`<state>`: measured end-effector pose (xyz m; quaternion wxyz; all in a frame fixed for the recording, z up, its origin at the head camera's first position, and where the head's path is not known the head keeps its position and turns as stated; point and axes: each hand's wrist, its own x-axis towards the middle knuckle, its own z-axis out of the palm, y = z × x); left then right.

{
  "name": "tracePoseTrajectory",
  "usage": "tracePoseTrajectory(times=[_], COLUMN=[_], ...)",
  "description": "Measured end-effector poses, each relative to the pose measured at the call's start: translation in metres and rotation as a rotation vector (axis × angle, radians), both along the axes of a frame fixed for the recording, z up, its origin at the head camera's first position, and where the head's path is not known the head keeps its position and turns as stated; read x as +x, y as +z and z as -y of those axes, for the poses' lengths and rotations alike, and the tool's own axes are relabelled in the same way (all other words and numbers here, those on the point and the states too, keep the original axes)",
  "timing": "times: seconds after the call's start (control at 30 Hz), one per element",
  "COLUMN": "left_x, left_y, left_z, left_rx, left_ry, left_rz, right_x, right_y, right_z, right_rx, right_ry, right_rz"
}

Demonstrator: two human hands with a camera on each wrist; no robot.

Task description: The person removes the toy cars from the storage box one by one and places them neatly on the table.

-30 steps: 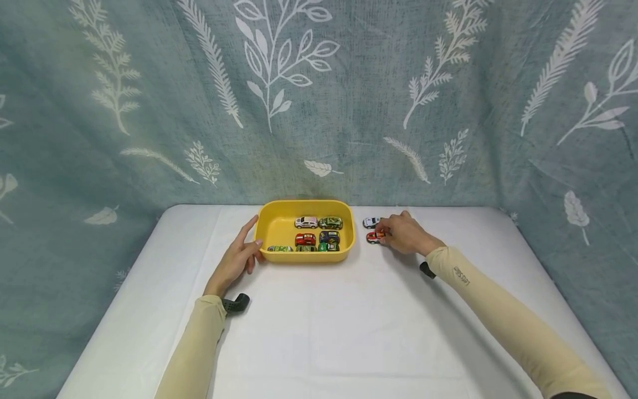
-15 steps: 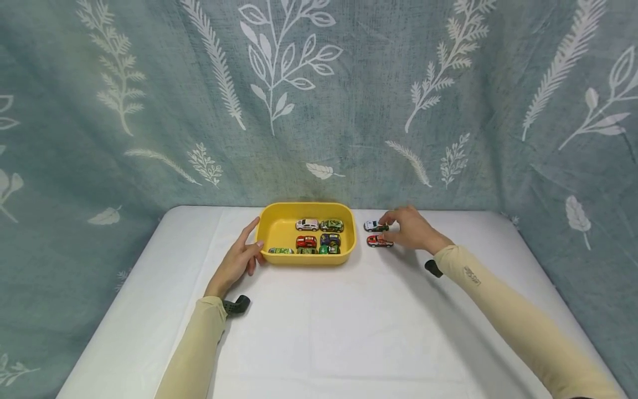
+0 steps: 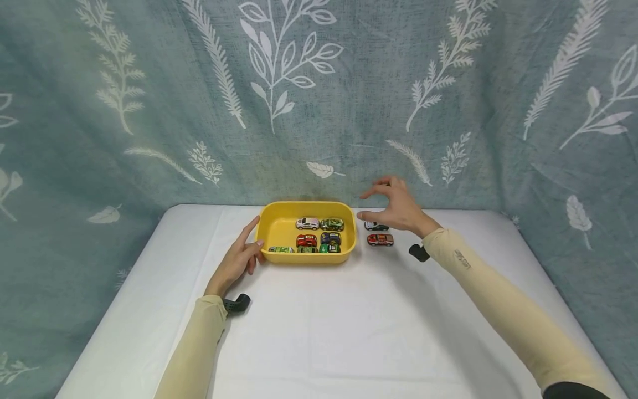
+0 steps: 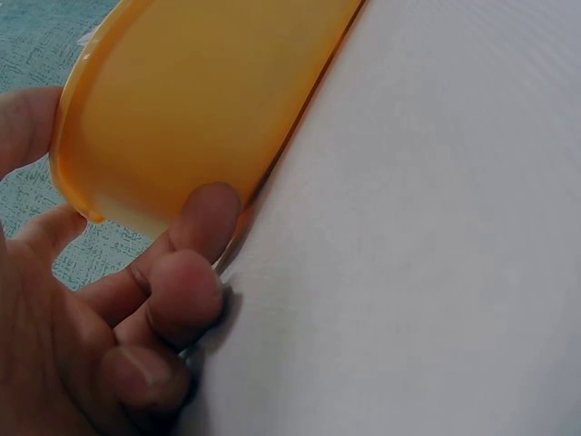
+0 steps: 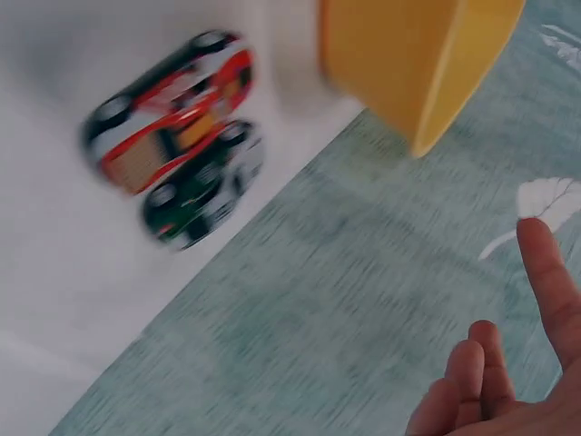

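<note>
A yellow bin [image 3: 306, 259] on the white table holds several toy cars. My left hand [image 3: 234, 265] grips its left end, thumb at the near corner, index finger along the side; in the left wrist view curled fingers [image 4: 207, 221] lie against the bin's wall [image 4: 182, 109]. My right hand [image 3: 399, 208] is raised with nothing in it, thumb and fingers spread, right of the bin. Below it are a white and dark car [image 3: 375, 226], partly hidden, and a red car [image 3: 380, 240], side by side. The right wrist view has the red car [image 5: 177, 113] and the white-green car [image 5: 207, 186].
Inside the bin, a white car [image 3: 307, 223] and a green car [image 3: 332, 224] are at the back, with a red car [image 3: 306, 240] and others in front. A green patterned cloth [image 3: 349, 111] hangs behind the table's back edge.
My right hand has lifted off the two cars outside the bin and moved up and a little left, its fingers spreading. My left hand and the bin have stayed put.
</note>
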<state>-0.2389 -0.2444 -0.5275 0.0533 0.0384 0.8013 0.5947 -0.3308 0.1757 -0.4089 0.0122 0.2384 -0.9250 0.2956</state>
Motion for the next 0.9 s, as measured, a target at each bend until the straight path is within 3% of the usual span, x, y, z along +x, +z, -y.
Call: tracePoseTrajectory(times=[0.23,0.47,0.67,0.9], left_x=[-0.001,-0.002,-0.004,-0.001], left_y=[-0.002,-0.002,-0.001,-0.001], left_z=[0.001,-0.001,-0.002,0.002], left_rx=[-0.011,-0.017,0.006,-0.002], left_ry=[0.007,0.017,-0.001,0.006], left_rz=[0.012,0.020,0.001,0.006], right_x=[-0.002,0.001,0.002,0.000], right_y=[0.000,-0.004,-0.002,-0.002], right_z=[0.041,0.085,0.111,0.143], right_rx=[-0.037,0.001,0.075,0.217], right_ry=[0.092,0.214,0.313,0.382], right_rz=[-0.021,0.031,0.063,0.013])
